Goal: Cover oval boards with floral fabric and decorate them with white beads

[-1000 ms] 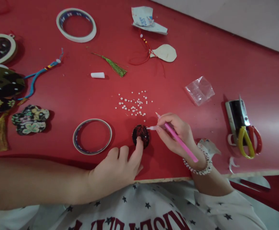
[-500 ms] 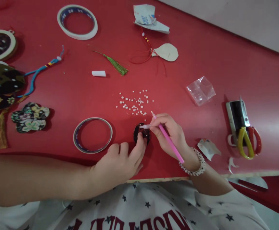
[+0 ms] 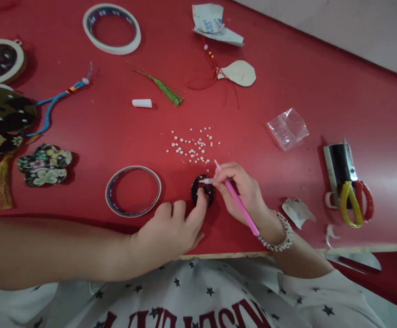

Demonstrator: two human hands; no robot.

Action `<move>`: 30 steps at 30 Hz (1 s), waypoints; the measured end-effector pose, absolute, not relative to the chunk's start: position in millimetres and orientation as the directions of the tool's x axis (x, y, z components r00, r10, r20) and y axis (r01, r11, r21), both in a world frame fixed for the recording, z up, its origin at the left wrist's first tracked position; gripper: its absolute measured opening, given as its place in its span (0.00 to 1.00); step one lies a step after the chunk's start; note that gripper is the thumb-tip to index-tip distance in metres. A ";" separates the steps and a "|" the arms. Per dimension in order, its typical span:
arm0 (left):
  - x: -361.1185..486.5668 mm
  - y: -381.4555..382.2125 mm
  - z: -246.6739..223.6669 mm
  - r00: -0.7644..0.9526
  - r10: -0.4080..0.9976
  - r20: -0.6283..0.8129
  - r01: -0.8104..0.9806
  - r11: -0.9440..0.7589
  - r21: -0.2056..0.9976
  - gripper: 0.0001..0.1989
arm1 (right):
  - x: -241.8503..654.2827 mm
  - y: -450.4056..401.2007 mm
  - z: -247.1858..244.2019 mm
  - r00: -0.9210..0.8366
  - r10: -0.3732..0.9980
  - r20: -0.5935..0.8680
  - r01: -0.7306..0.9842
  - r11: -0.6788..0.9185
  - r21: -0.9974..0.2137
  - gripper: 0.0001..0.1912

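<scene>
"Well, what's in front of you?"

"A long red tabletop (image 3: 321, 91), a white ring of tape (image 3: 133, 214) lying near a small round black-and-red beaded disc (image 3: 209, 193), and tiny white pearl beads (image 3: 193, 146) scattered just above it."

"And your hands?"

"My left hand (image 3: 167, 232) is curled, its fingertips (image 3: 201, 197) pressing the disc to the table. My right hand (image 3: 239, 191) is closed around a slim pink pen-shaped applicator (image 3: 248, 220), its clear tip touching the disc's upper edge."
</scene>
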State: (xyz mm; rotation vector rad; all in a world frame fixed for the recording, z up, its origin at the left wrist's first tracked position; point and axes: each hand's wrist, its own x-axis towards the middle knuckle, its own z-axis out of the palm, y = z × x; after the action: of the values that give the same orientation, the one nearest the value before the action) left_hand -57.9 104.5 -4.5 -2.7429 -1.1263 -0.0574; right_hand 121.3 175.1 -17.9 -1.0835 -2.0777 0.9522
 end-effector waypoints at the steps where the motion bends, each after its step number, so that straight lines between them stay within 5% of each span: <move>1: -58.0 104.3 -4.6 0.712 0.695 0.101 0.701 -0.698 -0.148 0.21 | 121.1 174.8 -18.1 -0.483 0.858 0.175 0.425 0.404 -0.810 0.09; 17: -58.0 103.9 -7.7 0.706 0.696 0.129 0.707 -0.700 -0.098 0.18 | 120.2 173.0 -17.1 -0.384 0.914 0.132 0.437 0.306 -0.846 0.09; 30: -58.1 104.1 -7.8 0.700 0.703 0.127 0.714 -0.688 -0.127 0.20 | 120.2 171.0 -10.4 -0.498 0.839 0.221 0.514 0.491 -0.704 0.11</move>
State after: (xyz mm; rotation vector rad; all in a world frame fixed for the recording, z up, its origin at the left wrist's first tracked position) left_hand -58.1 104.1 -7.8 -2.7402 -1.1515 -0.1021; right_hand 120.2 171.0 -10.4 -1.1105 -2.1861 0.7714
